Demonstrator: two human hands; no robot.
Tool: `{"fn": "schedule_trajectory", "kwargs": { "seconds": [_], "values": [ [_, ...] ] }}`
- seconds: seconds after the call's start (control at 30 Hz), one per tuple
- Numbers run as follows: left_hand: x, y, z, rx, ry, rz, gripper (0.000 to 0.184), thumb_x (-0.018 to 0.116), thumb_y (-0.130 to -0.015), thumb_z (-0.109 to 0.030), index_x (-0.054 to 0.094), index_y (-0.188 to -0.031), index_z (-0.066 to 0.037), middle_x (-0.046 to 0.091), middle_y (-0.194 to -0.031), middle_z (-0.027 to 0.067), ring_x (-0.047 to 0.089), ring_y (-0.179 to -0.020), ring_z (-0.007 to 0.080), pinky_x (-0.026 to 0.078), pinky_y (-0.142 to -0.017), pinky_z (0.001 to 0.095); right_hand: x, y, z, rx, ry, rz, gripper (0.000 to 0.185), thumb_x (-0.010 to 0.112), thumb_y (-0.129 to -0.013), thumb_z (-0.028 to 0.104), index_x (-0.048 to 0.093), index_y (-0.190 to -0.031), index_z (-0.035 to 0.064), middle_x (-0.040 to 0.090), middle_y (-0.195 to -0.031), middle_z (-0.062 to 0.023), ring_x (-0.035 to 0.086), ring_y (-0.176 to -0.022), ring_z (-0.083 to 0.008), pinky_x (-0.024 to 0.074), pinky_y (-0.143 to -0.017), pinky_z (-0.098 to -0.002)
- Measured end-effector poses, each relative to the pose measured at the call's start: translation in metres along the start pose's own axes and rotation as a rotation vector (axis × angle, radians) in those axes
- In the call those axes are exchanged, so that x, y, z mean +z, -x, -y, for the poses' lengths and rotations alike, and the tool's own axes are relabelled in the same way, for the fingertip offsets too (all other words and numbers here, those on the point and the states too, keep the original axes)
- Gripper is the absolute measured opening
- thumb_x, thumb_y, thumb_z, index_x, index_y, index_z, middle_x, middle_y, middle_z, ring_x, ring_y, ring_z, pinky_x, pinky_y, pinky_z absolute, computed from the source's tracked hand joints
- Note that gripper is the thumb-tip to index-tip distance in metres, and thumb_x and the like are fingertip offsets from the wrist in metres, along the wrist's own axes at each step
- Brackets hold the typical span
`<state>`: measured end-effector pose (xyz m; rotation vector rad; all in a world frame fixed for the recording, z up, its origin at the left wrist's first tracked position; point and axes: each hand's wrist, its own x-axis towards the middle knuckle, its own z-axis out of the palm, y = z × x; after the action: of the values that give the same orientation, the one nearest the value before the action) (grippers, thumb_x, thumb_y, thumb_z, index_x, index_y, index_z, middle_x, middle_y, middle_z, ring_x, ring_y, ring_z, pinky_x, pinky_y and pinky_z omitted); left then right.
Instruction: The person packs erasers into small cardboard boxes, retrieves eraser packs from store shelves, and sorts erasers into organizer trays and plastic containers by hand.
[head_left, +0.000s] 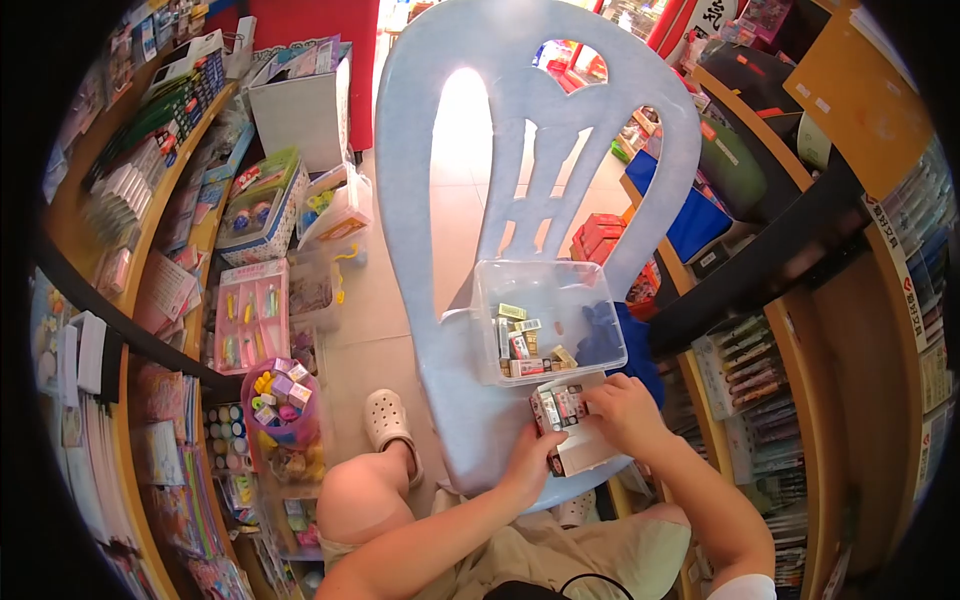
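My left hand (527, 462) grips the lower left side of a small open cardboard box (588, 456) on the blue plastic chair (450, 400). Several small sleeved blocks that look like erasers (562, 401) sit in its upper part. At the box's right side, my right hand (625, 412) has its fingers bent in against these blocks; whether it pinches one is hidden. Just beyond the box stands a clear plastic container (605, 372), with more small sleeved blocks (520, 345) lying loose inside, mostly toward its left and near side.
Shelves of stationery (150, 230) line the left side, and more shelves with packed pens (755, 375) stand on the right. A pink basket (300, 432) of small items is left of my knee. The chair's tall back (400, 130) rises ahead.
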<state>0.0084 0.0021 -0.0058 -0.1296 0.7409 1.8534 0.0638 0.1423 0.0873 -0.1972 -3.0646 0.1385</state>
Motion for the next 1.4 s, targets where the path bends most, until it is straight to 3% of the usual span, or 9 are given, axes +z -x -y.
{"fn": "schedule_trajectory", "kwargs": {
  "seconds": [0.13,0.27,0.53,0.73,0.87,1.0,1.1,1.23,1.4],
  "values": [
    [-0.001,-0.001,0.003,0.007,0.012,0.002,0.039,0.055,-0.079,-0.01,0.043,-0.114,0.001,0.054,-0.105,0.0105,0.053,-0.093,0.0176,0.043,-0.082,0.0299,-0.031,-0.025,0.01,0.048,-0.235,-0.186,0.018,0.067,-0.068,0.007,0.061,-0.085,0.0054,0.061,-0.073,-0.0108,0.058,-0.065,-0.0289,0.0452,-0.058,-0.0368],
    [-0.001,-0.002,0.002,-0.047,0.012,-0.026,0.04,0.055,-0.078,-0.01,0.042,-0.115,0.001,0.054,-0.106,0.0109,0.053,-0.093,0.0182,0.043,-0.082,0.0305,-0.023,-0.077,0.007,0.169,-0.327,-0.131,0.016,0.065,-0.073,0.012,0.061,-0.086,0.0034,0.062,-0.074,-0.0125,0.061,-0.064,-0.0283,0.0473,-0.06,-0.0363],
    [-0.002,-0.003,0.002,-0.026,-0.009,-0.036,0.042,0.055,-0.077,-0.009,0.041,-0.115,0.003,0.054,-0.107,0.0121,0.053,-0.095,0.0196,0.042,-0.084,0.0313,0.041,-0.152,0.007,0.384,-0.181,0.411,0.041,0.068,-0.064,0.026,0.059,-0.094,-0.0005,0.062,-0.09,-0.0199,0.061,-0.083,-0.0335,0.0483,-0.074,-0.0377],
    [-0.004,-0.003,0.004,-0.027,0.012,-0.018,0.041,0.055,-0.077,-0.009,0.042,-0.114,0.004,0.054,-0.107,0.0124,0.053,-0.097,0.0203,0.041,-0.085,0.0308,0.03,-0.144,0.013,0.559,-0.211,0.113,0.039,0.065,-0.067,0.027,0.056,-0.093,-0.0007,0.063,-0.084,-0.0197,0.062,-0.081,-0.0339,0.0489,-0.072,-0.0406],
    [-0.002,-0.002,0.003,0.003,0.063,0.001,0.042,0.055,-0.077,-0.01,0.042,-0.114,0.004,0.054,-0.106,0.0124,0.053,-0.095,0.0202,0.042,-0.084,0.0306,-0.017,-0.106,0.0,0.509,-0.506,-0.233,0.031,0.06,-0.07,0.014,0.052,-0.094,-0.0048,0.061,-0.075,-0.0145,0.061,-0.059,-0.0187,0.0484,-0.051,-0.0303],
    [-0.002,-0.003,0.004,-0.029,0.02,-0.038,0.041,0.056,-0.077,-0.012,0.042,-0.113,0.003,0.054,-0.104,0.0121,0.054,-0.094,0.0193,0.043,-0.083,0.0307,-0.041,-0.04,0.01,0.51,-0.657,-0.091,0.027,0.059,-0.071,0.007,0.052,-0.094,-0.005,0.059,-0.069,-0.0109,0.06,-0.058,-0.0149,0.0459,-0.046,-0.0261],
    [-0.003,-0.005,0.008,-0.016,0.004,-0.031,0.04,0.056,-0.078,-0.013,0.042,-0.113,0.002,0.054,-0.102,0.011,0.054,-0.092,0.018,0.043,-0.081,0.0303,-0.025,-0.005,0.02,0.5,-0.342,-0.006,0.033,0.064,-0.068,0.013,0.055,-0.094,-0.0041,0.061,-0.066,-0.0133,0.062,-0.06,-0.0217,0.0485,-0.056,-0.0304],
    [-0.001,-0.003,0.007,0.002,-0.02,-0.018,0.039,0.056,-0.078,-0.013,0.043,-0.112,0.001,0.054,-0.1,0.0094,0.054,-0.089,0.0164,0.044,-0.077,0.0296,0.008,-0.001,0.022,0.499,-0.115,-0.02,0.032,0.064,-0.067,0.015,0.056,-0.093,-0.0018,0.061,-0.083,-0.0199,0.06,-0.076,-0.0365,0.0478,-0.068,-0.0423],
    [0.001,0.0,0.001,0.004,-0.018,-0.042,0.038,0.056,-0.078,-0.012,0.043,-0.112,0.0,0.055,-0.099,0.0093,0.054,-0.087,0.0161,0.044,-0.076,0.0296,0.014,-0.01,0.023,0.367,-0.147,-0.032,0.024,0.063,-0.071,0.013,0.058,-0.091,-0.0003,0.062,-0.079,-0.0181,0.061,-0.07,-0.0339,0.0484,-0.064,-0.0401]
  ]
}}
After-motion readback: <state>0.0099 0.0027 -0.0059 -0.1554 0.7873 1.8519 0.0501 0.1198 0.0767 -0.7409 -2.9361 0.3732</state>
